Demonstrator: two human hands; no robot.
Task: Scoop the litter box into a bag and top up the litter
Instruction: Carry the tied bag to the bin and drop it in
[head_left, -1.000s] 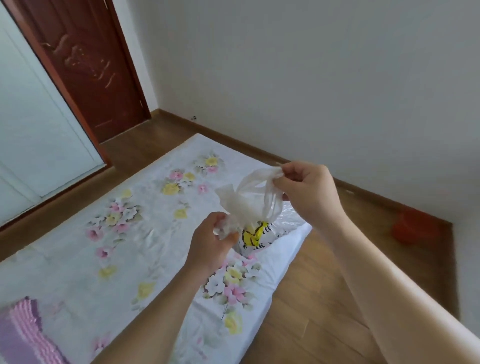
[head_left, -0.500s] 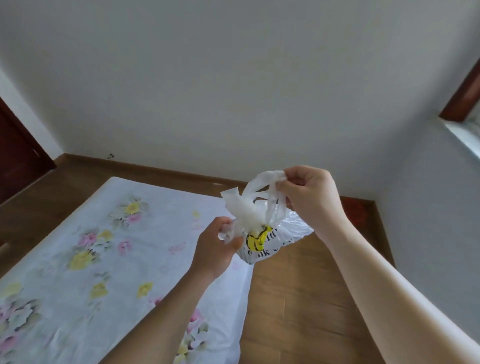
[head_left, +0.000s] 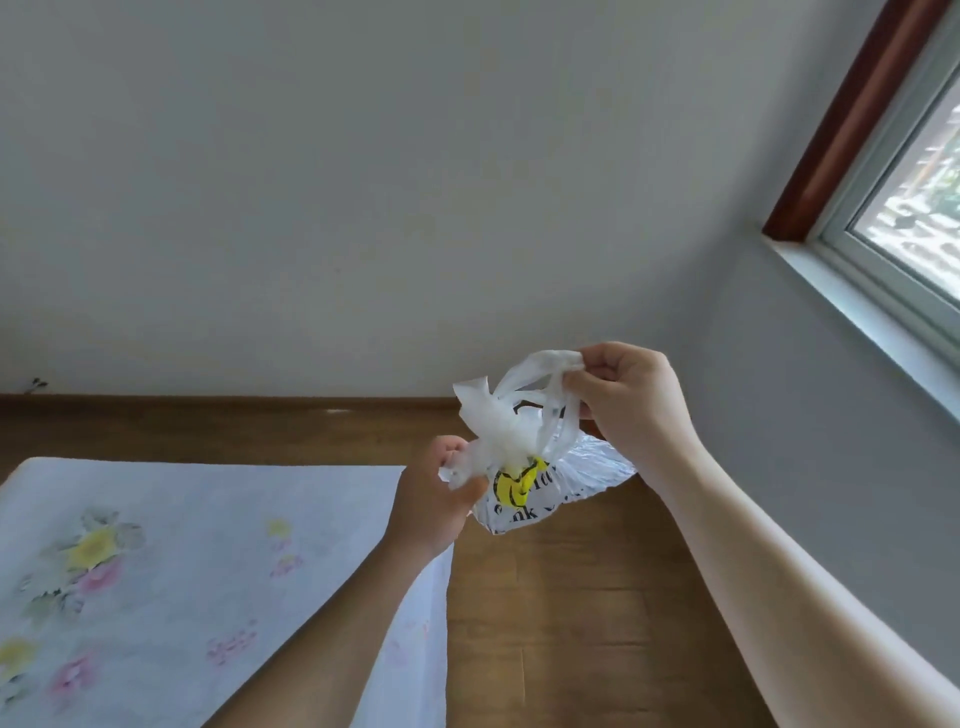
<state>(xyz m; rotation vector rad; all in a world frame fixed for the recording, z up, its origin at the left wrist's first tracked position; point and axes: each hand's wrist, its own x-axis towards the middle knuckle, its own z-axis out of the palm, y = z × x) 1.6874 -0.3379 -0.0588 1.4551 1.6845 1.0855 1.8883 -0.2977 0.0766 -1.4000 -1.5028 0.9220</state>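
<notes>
A small white plastic bag (head_left: 540, 486) with a yellow and black print hangs in the air between my hands, its top bunched and twisted. My left hand (head_left: 434, 501) pinches one bunched handle at the bag's lower left. My right hand (head_left: 626, 402) holds the other handle loop up at the upper right. The bag's body sags below and between the hands. No litter box or scoop is in view.
A mattress with a white floral sheet (head_left: 171, 571) fills the lower left, its corner just under my left forearm. Wooden floor (head_left: 561, 623) runs to the right of it. A white wall with a brown skirting board (head_left: 234, 405) stands ahead, a window (head_left: 914, 218) at the upper right.
The view has swung right and upward: the dark door left the frame and the window came in. Both hands keep their hold on the bag's handles, in much the same pose.
</notes>
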